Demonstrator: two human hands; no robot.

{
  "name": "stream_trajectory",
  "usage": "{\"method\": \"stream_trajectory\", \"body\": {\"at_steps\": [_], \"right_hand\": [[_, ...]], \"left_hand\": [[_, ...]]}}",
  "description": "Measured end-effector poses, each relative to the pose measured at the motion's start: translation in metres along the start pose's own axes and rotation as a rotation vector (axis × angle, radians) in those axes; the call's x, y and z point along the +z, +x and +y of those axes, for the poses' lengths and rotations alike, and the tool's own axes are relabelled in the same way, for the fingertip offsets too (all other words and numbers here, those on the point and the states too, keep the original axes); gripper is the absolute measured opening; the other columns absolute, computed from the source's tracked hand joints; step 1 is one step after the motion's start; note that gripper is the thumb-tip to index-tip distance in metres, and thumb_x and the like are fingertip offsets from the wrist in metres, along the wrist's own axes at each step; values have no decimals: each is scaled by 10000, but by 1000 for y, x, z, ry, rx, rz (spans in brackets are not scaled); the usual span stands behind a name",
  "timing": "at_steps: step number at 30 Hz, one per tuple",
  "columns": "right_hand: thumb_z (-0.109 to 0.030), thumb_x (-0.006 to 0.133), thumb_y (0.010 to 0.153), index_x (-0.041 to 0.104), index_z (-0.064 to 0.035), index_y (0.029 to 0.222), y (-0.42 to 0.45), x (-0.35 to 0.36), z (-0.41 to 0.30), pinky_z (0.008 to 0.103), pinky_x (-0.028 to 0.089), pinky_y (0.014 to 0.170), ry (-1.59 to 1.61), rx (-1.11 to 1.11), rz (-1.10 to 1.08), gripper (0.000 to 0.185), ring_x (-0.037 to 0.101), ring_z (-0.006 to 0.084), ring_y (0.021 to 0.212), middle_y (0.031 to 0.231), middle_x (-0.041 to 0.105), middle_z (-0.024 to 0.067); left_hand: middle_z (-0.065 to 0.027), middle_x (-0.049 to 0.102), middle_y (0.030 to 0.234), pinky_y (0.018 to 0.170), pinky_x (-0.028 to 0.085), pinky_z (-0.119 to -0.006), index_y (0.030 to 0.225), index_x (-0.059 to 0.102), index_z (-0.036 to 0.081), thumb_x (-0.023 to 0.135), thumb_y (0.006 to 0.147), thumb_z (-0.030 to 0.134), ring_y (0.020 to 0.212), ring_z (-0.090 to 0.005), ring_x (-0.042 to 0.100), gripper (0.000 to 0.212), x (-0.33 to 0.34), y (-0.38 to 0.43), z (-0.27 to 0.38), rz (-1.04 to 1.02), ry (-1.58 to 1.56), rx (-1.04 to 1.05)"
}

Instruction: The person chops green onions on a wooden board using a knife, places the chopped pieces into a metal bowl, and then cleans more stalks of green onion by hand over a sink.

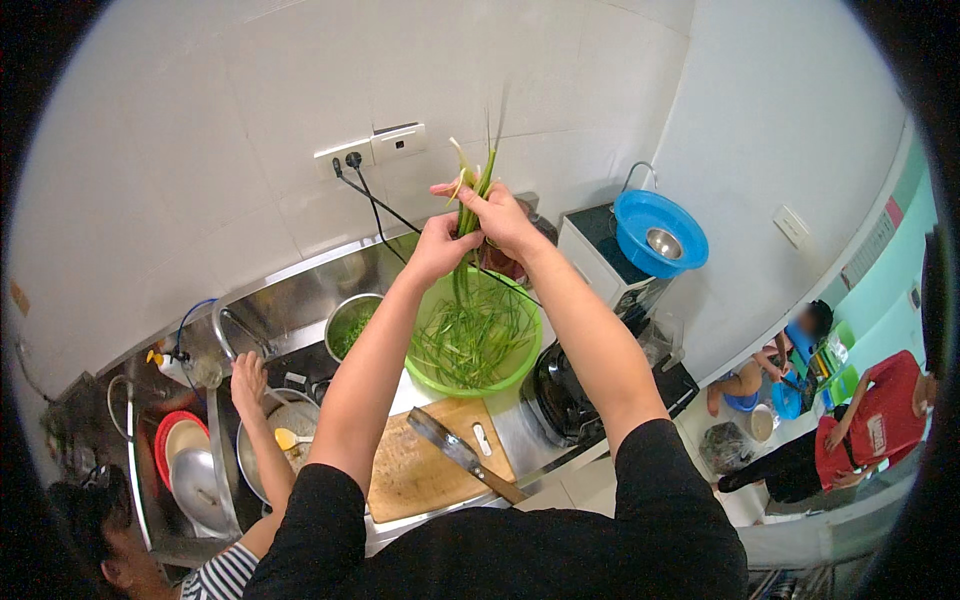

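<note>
A bunch of scallions [462, 283] is gripped in both hands above a light green plastic basin [538, 341]. My left hand [442, 249] pinches the stalks lower down, thumb across them. Just above it, my right hand [508, 220] holds the pale ends, which stick up past the fingers. The long green leaves hang toward the basin. Cut-looking green strands [480, 341] lie loose inside it. In front of the basin, a cleaver [450, 439] with a wooden handle lies across a wooden cutting board [409, 480].
To the left, a co-worker's hand [247, 379] reaches to the sink faucet [225, 330]. A steel pot [337, 315] holds chopped greens. A black round appliance [559, 397] stands right of the basin. Black cords [375, 202] run from the wall socket. Farther right, a blue basin [694, 240] sits raised.
</note>
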State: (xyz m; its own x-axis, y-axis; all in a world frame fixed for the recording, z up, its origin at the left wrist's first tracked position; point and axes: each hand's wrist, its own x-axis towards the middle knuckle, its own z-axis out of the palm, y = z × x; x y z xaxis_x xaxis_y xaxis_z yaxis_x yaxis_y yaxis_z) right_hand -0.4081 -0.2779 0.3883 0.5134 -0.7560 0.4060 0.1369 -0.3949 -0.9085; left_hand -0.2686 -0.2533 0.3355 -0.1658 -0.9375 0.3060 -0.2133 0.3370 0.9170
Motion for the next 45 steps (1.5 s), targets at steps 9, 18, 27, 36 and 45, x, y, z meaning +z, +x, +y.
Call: {"method": "stream_trajectory", "body": {"at_steps": [9, 18, 27, 36, 45], "right_hand": [[-281, 605, 979, 610, -28, 1123, -16, -7, 24, 330, 505, 883, 211, -19, 96, 291, 641, 159, 957, 1057, 689, 83], [-258, 596, 987, 560, -10, 1179, -18, -23, 39, 334, 513, 901, 218, -94, 96, 316, 632, 161, 1022, 1156, 660, 112], [-260, 604, 977, 538, 10, 1250, -25, -31, 49, 339, 509, 916, 326, 2, -3, 389, 616, 185, 1076, 1156, 649, 117], [-272, 608, 978, 683, -11, 1114, -40, -36, 70, 279, 492, 830, 287, 141, 70, 303, 619, 101, 930, 985, 684, 17], [-292, 584, 986, 709, -7, 1027, -28, -22, 55, 287, 484, 843, 2, -53, 448, 313, 628, 110, 896, 964, 726, 43]], "left_hand": [[60, 387, 597, 475, 280, -246, 765, 493, 110, 614, 947, 324, 504, -58, 357, 306, 18, -25, -23, -123, -463, -264], [36, 372, 589, 468, 290, -248, 813, 529, 79, 509, 997, 478, 487, -84, 332, 439, 16, -41, -51, -244, -586, -317], [43, 362, 595, 474, 290, -255, 867, 547, 74, 456, 972, 592, 492, -86, 338, 537, 16, -47, -53, -427, -616, -392], [48, 367, 613, 481, 301, -254, 924, 567, 71, 544, 954, 531, 491, -80, 339, 462, 23, -50, -65, -369, -587, -410], [-17, 576, 854, 607, 475, -315, 1118, 597, 50, 604, 964, 410, 682, -136, 560, 392, 31, -50, -73, 13, -710, -378]]}}
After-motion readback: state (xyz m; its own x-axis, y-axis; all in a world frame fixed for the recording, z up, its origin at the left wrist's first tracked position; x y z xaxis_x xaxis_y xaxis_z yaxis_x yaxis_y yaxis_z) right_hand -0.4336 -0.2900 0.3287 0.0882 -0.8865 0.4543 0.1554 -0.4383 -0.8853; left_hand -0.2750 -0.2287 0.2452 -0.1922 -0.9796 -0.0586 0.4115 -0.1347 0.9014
